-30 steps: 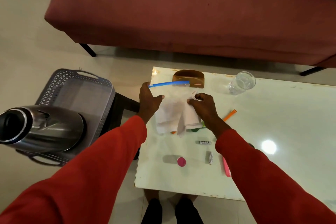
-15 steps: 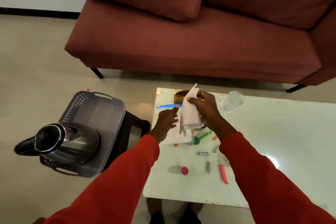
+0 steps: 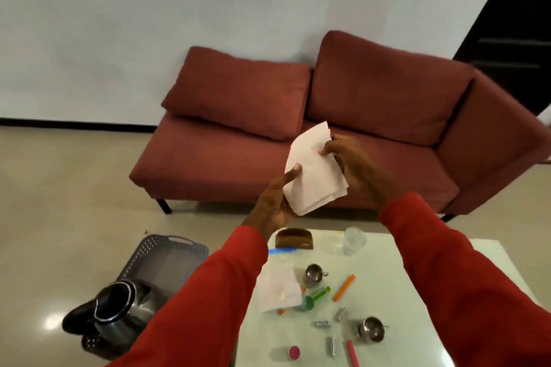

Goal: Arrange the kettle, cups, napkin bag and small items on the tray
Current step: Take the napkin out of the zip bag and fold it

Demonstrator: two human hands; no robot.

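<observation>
A stack of white paper napkins (image 3: 313, 170) is held up in the air above the far edge of the white glossy table (image 3: 423, 316), in front of the red fabric sofa (image 3: 372, 116). Its long axis runs diagonally, from a lower-left corner to an upper-right corner that points up and away. The left hand (image 3: 275, 202) cradles the lower end, thumb pressed on the near face. The right hand (image 3: 354, 167) pinches the upper right edge between thumb and fingers.

Below, on the table, the clear plastic zip bag with a blue seal strip (image 3: 277, 283) lies flat, its seal at the far end and more white paper inside. Just right of it stands a small steel cup (image 3: 313, 272); a second steel cup (image 3: 371, 329) sits nearer, to the right. Between them lie an orange clip (image 3: 343, 287), a green plastic piece (image 3: 316, 298), small grey batteries (image 3: 321, 324) and a pink stick (image 3: 352, 353). A pink round cap (image 3: 294, 351) sits at the near edge. At the far edge are a brown wooden holder (image 3: 295, 238) and a clear glass (image 3: 353, 240).

Left of the table, a grey perforated plastic tray (image 3: 161, 259) carries a steel kettle (image 3: 122, 313) at its near end, with its black handle to the left.
</observation>
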